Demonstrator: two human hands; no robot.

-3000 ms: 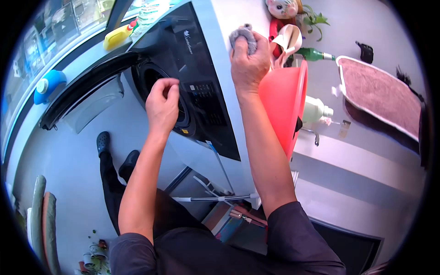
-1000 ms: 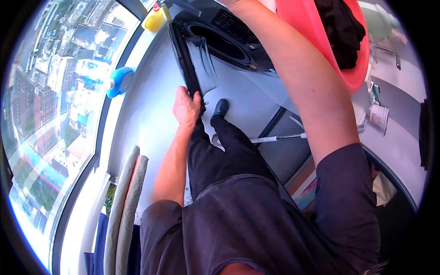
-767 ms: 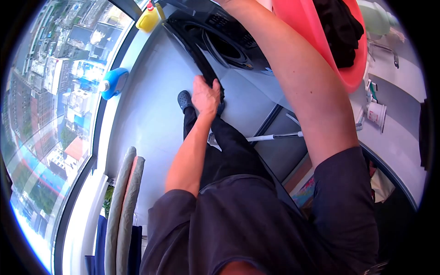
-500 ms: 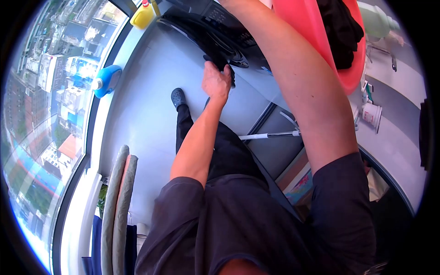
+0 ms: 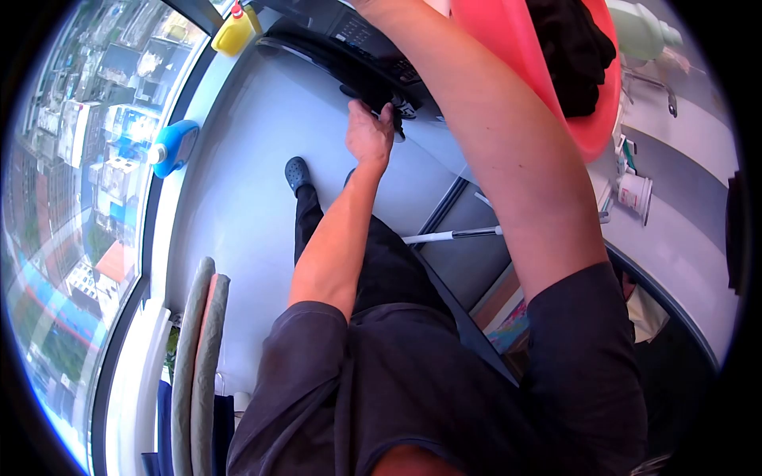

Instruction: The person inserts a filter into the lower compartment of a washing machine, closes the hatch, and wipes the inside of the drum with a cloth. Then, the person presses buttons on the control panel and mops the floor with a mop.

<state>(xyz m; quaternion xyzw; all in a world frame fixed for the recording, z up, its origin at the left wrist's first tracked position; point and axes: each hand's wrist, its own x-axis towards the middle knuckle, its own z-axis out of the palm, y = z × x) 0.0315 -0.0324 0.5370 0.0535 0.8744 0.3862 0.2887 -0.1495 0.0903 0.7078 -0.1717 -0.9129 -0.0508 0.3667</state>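
Observation:
My left hand (image 5: 368,136) is in front of the washing machine (image 5: 359,38), near its open round door (image 5: 298,44). The fingers are curled around a black piece of cloth (image 5: 398,125), with the thumb toward the right. Part of the cloth is hidden by the hand. My right forearm (image 5: 444,59) reaches across the top of the view, over the machine's control panel, and the hand itself lies beyond the upper edge.
A red plastic tub (image 5: 556,95) with black clothes (image 5: 573,59) stands at the upper right. Blue (image 5: 176,148) and yellow (image 5: 235,32) bottles line the window ledge. A white pole (image 5: 448,236) crosses beside my legs. A folded padded board (image 5: 198,357) stands at lower left.
The view has shifted slightly, so the scene sits a little further left. My left hand stays by the machine's door with the black cloth. The right hand remains out of view.

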